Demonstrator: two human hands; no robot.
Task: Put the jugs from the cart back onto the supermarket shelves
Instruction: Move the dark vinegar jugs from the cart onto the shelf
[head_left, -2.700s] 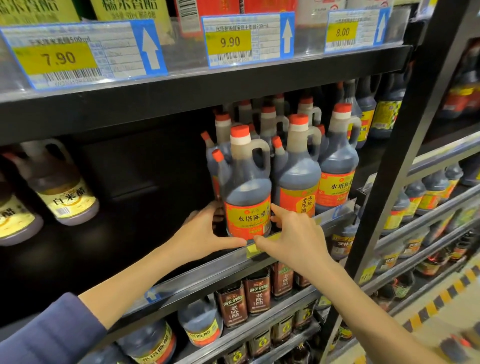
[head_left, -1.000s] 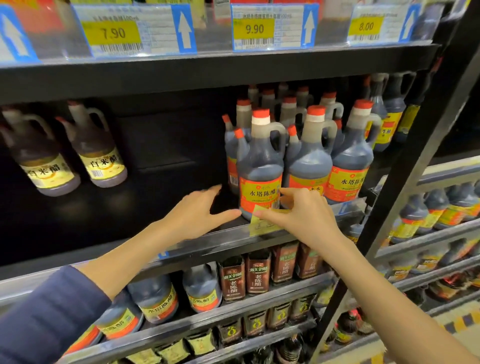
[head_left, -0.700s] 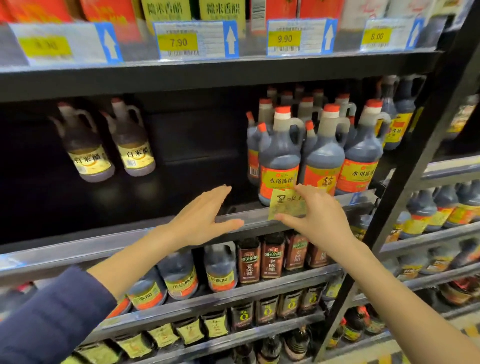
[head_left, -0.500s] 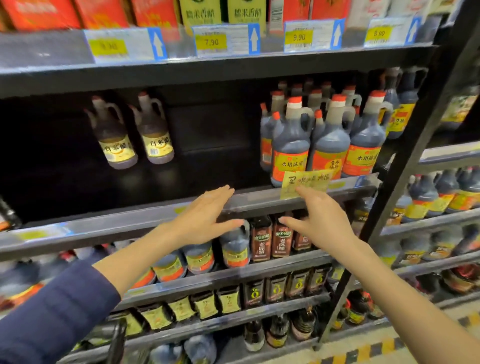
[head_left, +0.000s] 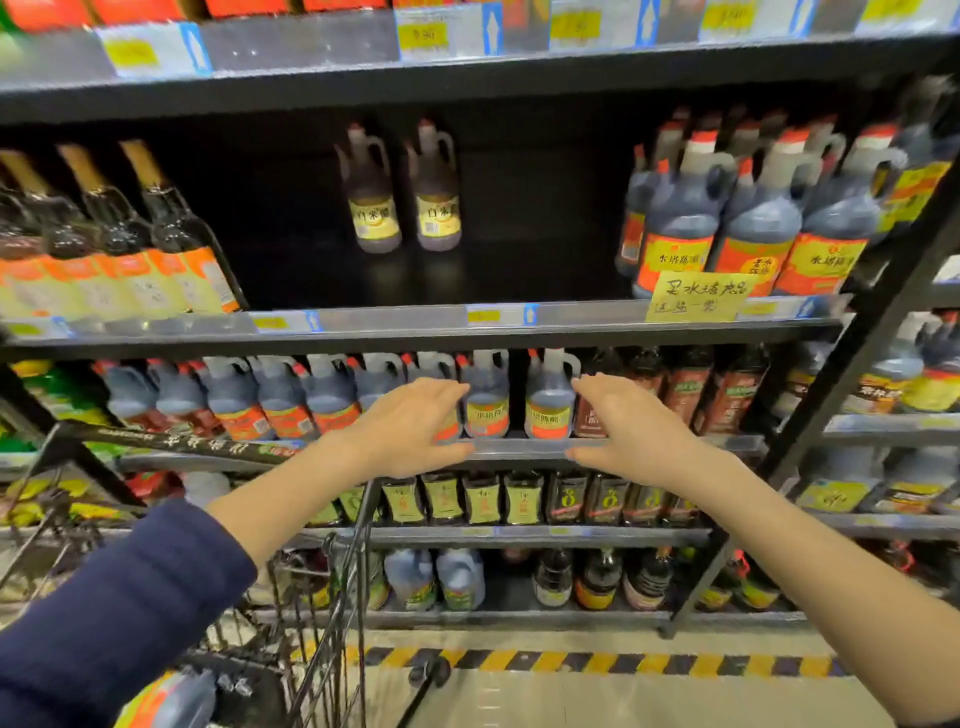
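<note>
A: Start at the left. Where is the next one to shelve?

B: Down in the cart (head_left: 171, 441), bottom-left corner. I can make out one jug (head_left: 179, 696) there, blurred, with an orange label and a grey-blue body. The wire hides whether more lie beside it.

A: How will it handle?

B: Heavy, I'd judge, if it is as full as those already shelved. The plastic looks stiff and smooth, so a flat-palm grip could slip. I'd hook the moulded loop beside the neck with one hand and put the other under the base.

A: Now count across.

B: At the far left of the middle shelf (head_left: 389, 319) stand three tall bottles (head_left: 166, 218) with gold necks. Next comes the left hand (head_left: 410, 426), fingers loosely spread, holding nothing, in front of the lower shelf. Whether it touches anything there, I cannot tell. Above it, toward the back of the middle shelf, are two small jugs (head_left: 374, 208) side by side, then a bare dark stretch.

A: And the other side?

B: The right hand (head_left: 631, 431) mirrors the left, spread and empty, well apart from it. Up right are the big dark jugs (head_left: 763, 223): three in the front row, more behind that I cannot count. One yellow note (head_left: 693, 296) hangs on the rail just below them.
</note>
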